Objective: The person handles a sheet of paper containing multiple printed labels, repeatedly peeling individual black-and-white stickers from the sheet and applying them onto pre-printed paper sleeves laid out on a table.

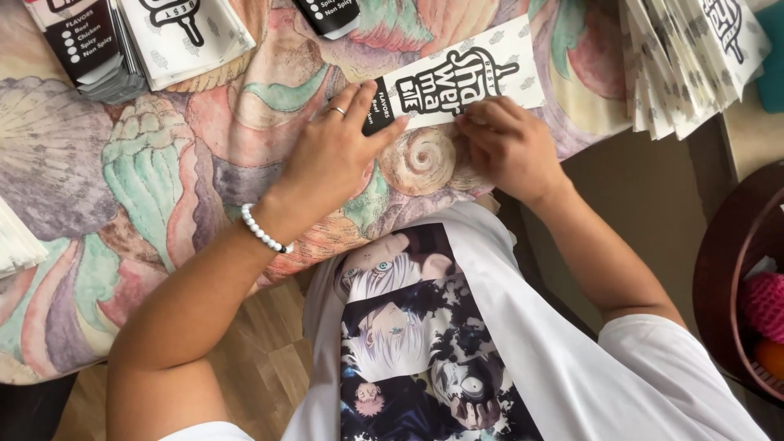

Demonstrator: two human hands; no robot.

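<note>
A long flat paper sleeve, white with black lettering and a black end, lies on a patterned cloth. My left hand, with a ring and a white bead bracelet, presses flat on the sleeve's black end, fingers spread. My right hand pinches the sleeve's lower edge near its middle with bent fingers.
Stacks of the same printed sleeves lie at the top left, top middle and fanned out at the top right. More white paper pokes in at the left edge. A dark round basket with pink and orange items stands at the right. Wood floor lies below.
</note>
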